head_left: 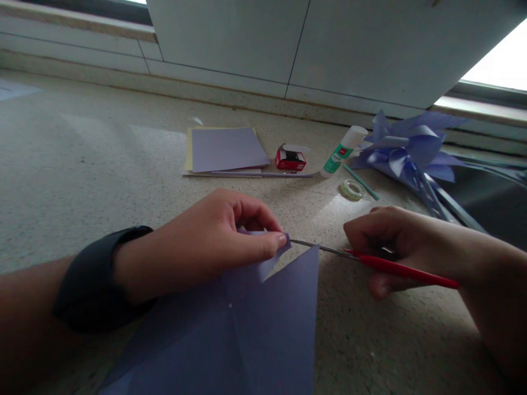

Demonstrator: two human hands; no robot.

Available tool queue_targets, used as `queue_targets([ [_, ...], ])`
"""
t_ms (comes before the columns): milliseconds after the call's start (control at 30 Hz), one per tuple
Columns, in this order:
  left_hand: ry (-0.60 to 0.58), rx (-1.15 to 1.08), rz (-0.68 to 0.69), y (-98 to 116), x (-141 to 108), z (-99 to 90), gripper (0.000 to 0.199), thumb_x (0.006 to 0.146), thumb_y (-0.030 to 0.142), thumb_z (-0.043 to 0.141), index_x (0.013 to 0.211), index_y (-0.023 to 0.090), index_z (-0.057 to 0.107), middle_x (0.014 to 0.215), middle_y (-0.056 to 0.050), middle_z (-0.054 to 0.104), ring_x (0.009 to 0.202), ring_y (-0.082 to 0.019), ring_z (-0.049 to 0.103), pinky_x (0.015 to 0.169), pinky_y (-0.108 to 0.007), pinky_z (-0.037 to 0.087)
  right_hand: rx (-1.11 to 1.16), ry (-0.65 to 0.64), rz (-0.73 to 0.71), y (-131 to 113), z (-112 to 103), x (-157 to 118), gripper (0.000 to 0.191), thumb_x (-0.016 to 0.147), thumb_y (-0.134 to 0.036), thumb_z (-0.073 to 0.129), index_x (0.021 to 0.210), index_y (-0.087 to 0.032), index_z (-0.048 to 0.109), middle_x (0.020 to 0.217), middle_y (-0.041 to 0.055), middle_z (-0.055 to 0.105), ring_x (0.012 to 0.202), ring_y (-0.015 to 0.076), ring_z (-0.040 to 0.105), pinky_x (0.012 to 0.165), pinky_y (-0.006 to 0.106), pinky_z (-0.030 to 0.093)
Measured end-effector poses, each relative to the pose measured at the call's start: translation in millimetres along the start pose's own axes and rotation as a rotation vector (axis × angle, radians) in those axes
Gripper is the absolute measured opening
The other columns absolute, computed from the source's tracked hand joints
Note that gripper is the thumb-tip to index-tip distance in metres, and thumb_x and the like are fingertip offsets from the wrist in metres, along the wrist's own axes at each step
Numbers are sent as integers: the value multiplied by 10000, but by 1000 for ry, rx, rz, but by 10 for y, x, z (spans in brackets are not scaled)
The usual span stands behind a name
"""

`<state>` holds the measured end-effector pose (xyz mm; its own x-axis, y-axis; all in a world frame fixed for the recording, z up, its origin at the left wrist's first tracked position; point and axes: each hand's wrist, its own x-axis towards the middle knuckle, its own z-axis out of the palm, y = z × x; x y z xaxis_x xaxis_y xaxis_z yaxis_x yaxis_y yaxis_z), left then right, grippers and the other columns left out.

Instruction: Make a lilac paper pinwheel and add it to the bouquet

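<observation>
A large lilac paper sheet [255, 329] lies on the speckled counter in front of me, with a cut slit running in from its far corner. My left hand [206, 241], a dark band on its wrist, pinches the cut corner flap between thumb and fingers. My right hand [391, 241] grips red-handled scissors [370, 260]; their blades point left and touch the paper's corner next to my left thumb.
Further back lie a stack of lilac and yellow paper [226, 149], a small red box [290, 159], a glue stick [343, 151], a tape roll [352, 189] and a lilac paper pinwheel [407, 151]. White cabinet doors [288, 44] rise behind the counter.
</observation>
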<state>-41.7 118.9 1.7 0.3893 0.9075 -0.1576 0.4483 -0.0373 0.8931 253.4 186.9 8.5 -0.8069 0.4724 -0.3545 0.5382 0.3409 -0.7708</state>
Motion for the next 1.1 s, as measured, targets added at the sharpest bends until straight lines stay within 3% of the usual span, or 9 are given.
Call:
queue_targets([
  [300, 14, -1, -4, -4, 7, 6, 217, 849, 443, 678, 854, 244, 764, 786, 19, 732, 710, -150, 638, 611, -228, 444, 3, 12, -1, 15, 1, 19, 518, 687, -562, 846, 620, -188, 494, 566, -72, 423, 510, 74, 354, 427, 207, 233],
  [700, 29, -128, -60, 1, -7, 9, 190, 873, 438, 697, 858, 256, 748, 769, 50, 710, 685, -109, 606, 599, -192, 441, 234, 70, -1, 36, 37, -16, 471, 715, -458, 854, 649, -205, 462, 541, -93, 437, 424, 49, 355, 359, 178, 225],
  [933, 38, -198, -62, -5, -2, 9, 172, 883, 418, 698, 879, 255, 752, 796, 54, 724, 703, -102, 621, 621, -185, 455, 96, 162, -72, -39, 52, 48, 449, 753, -418, 818, 633, -203, 443, 541, -87, 420, 444, 52, 367, 386, 180, 255],
  [1100, 58, -189, -33, -46, -1, 15, 167, 874, 426, 703, 921, 280, 767, 873, 40, 752, 793, -138, 655, 678, -212, 486, -114, 295, -15, 13, 67, 85, 434, 766, -474, 788, 644, -205, 471, 574, -62, 439, 517, 86, 384, 433, 202, 294],
])
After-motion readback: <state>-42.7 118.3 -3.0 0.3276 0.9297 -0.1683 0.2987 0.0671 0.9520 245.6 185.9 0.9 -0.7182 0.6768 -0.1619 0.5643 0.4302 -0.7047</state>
